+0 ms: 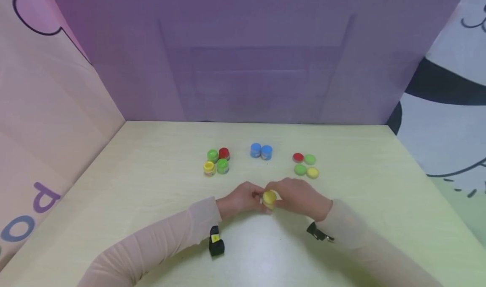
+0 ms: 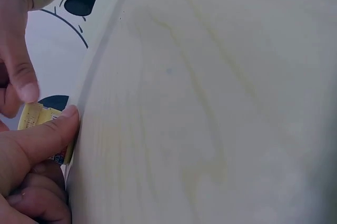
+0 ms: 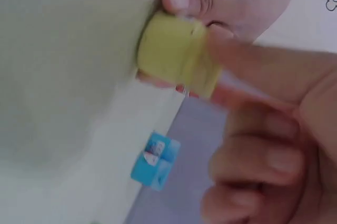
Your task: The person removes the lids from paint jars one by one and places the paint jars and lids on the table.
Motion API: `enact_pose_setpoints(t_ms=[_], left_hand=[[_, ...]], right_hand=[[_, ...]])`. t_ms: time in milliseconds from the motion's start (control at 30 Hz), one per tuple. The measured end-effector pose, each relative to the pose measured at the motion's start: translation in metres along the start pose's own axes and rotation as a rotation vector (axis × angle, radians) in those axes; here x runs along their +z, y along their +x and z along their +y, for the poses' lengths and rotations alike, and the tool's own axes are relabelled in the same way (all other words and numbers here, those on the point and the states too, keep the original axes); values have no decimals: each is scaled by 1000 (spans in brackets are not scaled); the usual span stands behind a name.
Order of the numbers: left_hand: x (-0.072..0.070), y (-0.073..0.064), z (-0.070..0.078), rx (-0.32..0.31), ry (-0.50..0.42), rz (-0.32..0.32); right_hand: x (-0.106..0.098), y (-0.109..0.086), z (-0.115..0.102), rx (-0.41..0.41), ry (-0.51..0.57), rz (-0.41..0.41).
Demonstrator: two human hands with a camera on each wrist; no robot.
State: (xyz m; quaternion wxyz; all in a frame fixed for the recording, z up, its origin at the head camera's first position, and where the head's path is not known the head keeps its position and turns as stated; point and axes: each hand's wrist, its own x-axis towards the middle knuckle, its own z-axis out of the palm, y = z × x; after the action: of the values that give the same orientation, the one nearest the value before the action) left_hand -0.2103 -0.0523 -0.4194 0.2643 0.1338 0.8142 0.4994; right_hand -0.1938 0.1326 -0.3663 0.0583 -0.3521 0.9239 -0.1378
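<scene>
A small yellow tub (image 1: 269,199), like a modelling dough pot, is between both hands near the middle of the table. My left hand (image 1: 243,199) grips its body from the left, the thumb (image 2: 50,137) lying along its side in the left wrist view. From the right, my right hand (image 1: 301,197) pinches the yellow lid (image 3: 204,76) between thumb and forefinger; its other fingers are curled, and the lid is blurred in the right wrist view. The tub's label is mostly hidden by the fingers.
Behind the left hand stand a red tub (image 1: 224,153), a yellow tub (image 1: 209,169) and two green tubs (image 1: 222,166). Two blue tubs (image 1: 256,150) stand at the back middle. Loose lids in red (image 1: 298,157), green (image 1: 300,169) and yellow (image 1: 312,172) lie beyond the right hand.
</scene>
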Motion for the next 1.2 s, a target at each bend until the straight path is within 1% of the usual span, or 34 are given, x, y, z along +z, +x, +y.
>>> enact_pose_setpoints(t_ms=[133, 233, 333, 433, 533, 633, 700, 800, 900, 1100, 1200], left_hand=[[0, 0, 0, 11, 5, -3], [0, 1, 0, 8, 0, -9], [1, 1, 0, 5, -17, -12], [1, 1, 0, 13, -22, -13], [1, 1, 1, 24, -2, -5], [1, 2, 1, 28, 26, 5], [1, 2, 1, 19, 35, 8], [0, 1, 0, 9, 42, 9], [0, 1, 0, 10, 39, 7], [0, 1, 0, 8, 33, -4], [0, 0, 0, 3, 34, -4]], right_hand=[[4, 1, -6, 158, 13, 14], [6, 1, -10, 248, 36, 25], [8, 1, -14, 296, 53, 38], [8, 1, -17, 306, 42, 56], [8, 1, -18, 295, 20, 71], [8, 1, -19, 281, 12, 70], [8, 2, -19, 270, 18, 62], [7, 1, -16, 227, 20, 57], [7, 0, -11, 153, 24, 60], [3, -4, 2, -51, 26, 37], [1, -5, 6, -105, 48, 12]])
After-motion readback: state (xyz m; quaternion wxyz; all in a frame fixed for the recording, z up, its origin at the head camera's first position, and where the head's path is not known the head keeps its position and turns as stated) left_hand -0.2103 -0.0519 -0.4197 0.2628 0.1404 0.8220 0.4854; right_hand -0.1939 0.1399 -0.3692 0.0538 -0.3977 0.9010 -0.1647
